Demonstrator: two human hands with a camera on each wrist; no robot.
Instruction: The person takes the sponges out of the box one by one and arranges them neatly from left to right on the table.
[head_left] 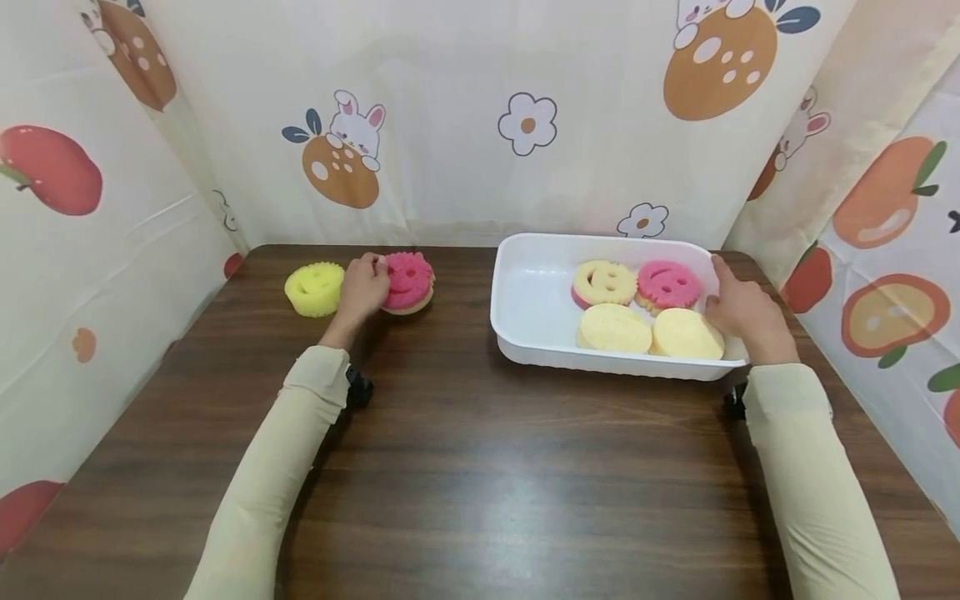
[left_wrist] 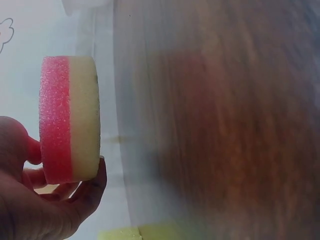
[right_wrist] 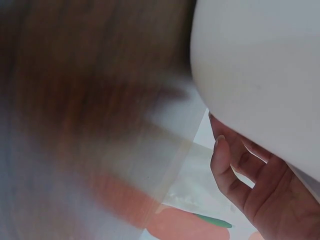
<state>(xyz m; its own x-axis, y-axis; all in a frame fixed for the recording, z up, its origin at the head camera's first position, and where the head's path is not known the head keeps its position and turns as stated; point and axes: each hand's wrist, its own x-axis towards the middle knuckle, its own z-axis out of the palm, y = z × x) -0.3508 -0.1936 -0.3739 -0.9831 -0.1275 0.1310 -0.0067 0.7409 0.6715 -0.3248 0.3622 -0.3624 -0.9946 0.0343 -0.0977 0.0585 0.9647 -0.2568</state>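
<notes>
Left hand [head_left: 364, 287]: at the far left of the dark wood-grain table [head_left: 465, 467], fingers [left_wrist: 92, 187] curled round the round pink-topped smiley-face sponge with a cream foam base [head_left: 407, 282] — gripping it by the edge. The left wrist view shows the sponge [left_wrist: 70, 119] side-on, pink layer over cream, thumb on one side and fingers on the other.
Pink sponge position: far edge of the table, near the curtain, well apart from the tray. Cannot tell whether it sits on the table or is just lifted off it.
Yellow round smiley-face sponge [head_left: 314, 288]: lying on the table just beside the left hand, on its outer side.
Right hand [head_left: 742, 312]: on the right end of the white rectangular plastic tray [head_left: 525, 321], fingers [right_wrist: 225, 165] curled under and round the rim — holding the tray wall.
Tray contents: four round sponges at the right end, packed close. Back row: a yellow-faced smiley sponge with a pink base [head_left: 603, 283] and a pink-faced smiley sponge [head_left: 667, 285]. Front row: two plain cream sponges lying blank side up [head_left: 613, 327] [head_left: 687, 334].
Surround: cream printed curtain with rabbits, flowers and orange fruit [head_left: 480, 108] on three sides.
Sleeves: pale yellow-green, down to both wrists [head_left: 787, 433].
</notes>
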